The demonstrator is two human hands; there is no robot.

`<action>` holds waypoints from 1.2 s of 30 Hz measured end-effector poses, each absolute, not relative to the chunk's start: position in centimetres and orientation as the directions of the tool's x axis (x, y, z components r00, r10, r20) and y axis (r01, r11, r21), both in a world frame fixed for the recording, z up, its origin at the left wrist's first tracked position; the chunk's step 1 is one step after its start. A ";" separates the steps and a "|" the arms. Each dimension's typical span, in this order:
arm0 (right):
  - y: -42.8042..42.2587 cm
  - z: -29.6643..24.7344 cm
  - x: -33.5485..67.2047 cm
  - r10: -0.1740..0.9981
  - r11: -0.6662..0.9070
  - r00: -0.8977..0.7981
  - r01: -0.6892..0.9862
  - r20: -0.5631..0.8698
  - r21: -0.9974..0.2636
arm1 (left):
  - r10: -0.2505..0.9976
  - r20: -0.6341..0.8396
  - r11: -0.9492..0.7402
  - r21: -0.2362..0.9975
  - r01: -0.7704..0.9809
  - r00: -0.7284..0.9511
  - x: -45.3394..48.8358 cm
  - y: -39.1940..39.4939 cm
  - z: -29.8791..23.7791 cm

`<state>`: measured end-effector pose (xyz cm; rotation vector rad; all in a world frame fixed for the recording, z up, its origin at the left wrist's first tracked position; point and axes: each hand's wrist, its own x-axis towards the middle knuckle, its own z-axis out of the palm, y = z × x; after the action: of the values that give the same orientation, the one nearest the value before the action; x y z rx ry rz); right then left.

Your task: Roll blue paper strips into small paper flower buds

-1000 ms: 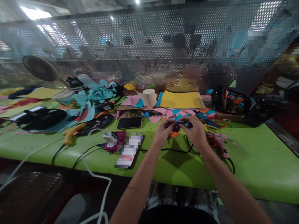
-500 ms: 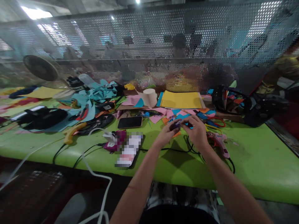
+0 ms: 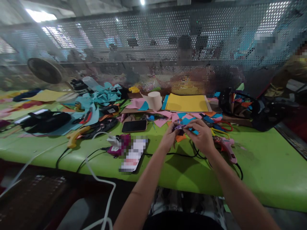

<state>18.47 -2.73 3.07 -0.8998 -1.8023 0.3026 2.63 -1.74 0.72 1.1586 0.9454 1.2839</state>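
A small purple, shiny piece (image 3: 178, 127) is held up over the table between my two hands; its kind is too small to make out. My left hand (image 3: 169, 135) is closed around its left side. The fingers of my right hand (image 3: 199, 132) are pinched together at its right edge. Blue and orange paper scraps (image 3: 181, 138) lie behind and below the hands. To the right of my right hand, a pink glue gun (image 3: 229, 148) rests on its side with a black cord.
The green table (image 3: 268, 166) carries a dark phone (image 3: 134, 126), a lit phone (image 3: 134, 155), a purple power strip (image 3: 120, 145) and a yellow-handled tool (image 3: 76, 135). Behind stand a white roll (image 3: 154, 100) and yellow sheets (image 3: 187, 103). A black headset-like item (image 3: 261, 116) lies right. Cords cross the front.
The fingers of both hands have shifted on the purple piece, and more of it shows now. My left hand has turned slightly. The whole view has moved a little.
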 end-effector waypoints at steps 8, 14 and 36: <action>-2.8 3.1 18.6 0.707 0.648 -0.124 0.509 0.696 -0.567 | 0.987 0.096 -0.055 0.955 -0.292 0.130 2.8 -1.6 0.6; -2.9 3.2 18.6 0.715 0.651 -0.146 0.494 0.684 -0.576 | 0.982 0.126 -0.077 0.945 -0.316 0.138 2.8 -1.4 0.4; -2.1 3.5 19.8 0.698 0.715 -0.410 0.455 0.587 -0.531 | 0.982 -0.024 0.096 0.919 -0.383 0.188 2.0 -1.0 -0.9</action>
<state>19.82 -2.13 3.46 -0.8749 -2.0760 0.3659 2.02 -0.99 -0.90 0.9499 0.8152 1.1978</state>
